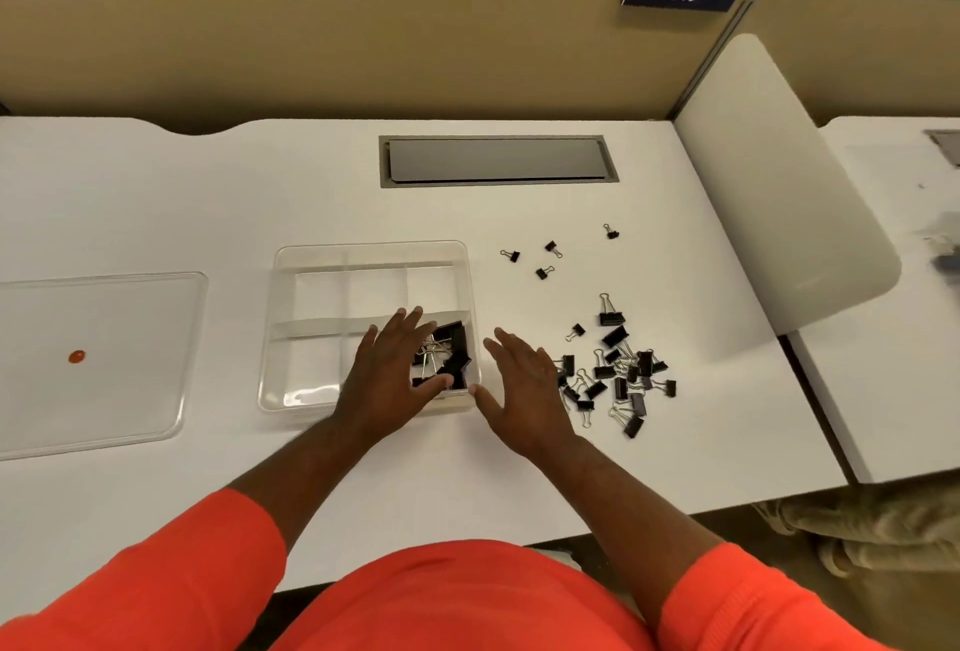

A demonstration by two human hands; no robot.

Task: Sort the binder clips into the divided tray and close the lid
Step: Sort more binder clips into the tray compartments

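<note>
tray (322, 297): clear, divided into compartments, uncovered; sits at the centre of the desk (208, 193).
clips in tray (453, 349): a small heap of black binder clips, all in the near right compartment; the other compartments show none.
loose pile (621, 380): black binder clips of mixed sizes, on the desk to the right of the tray (most of the stock, by the look of it).
stray clips (543, 272): four small ones, farther back and to the right of the tray, apart from the pile.
lid (114, 328): clear, lying flat on the desk left of the tray, not touching it; carries a red dot (77, 357).
left hand (389, 377): fingers straight and spread over the near right compartment; nothing visibly held.
right hand (524, 385): fingers spread, empty, between tray and pile; contact with the desk cannot be told.
progress: early, in my judgement. One compartment is started; the pile and the strays remain to be sorted, and then the lid goes on.
</note>
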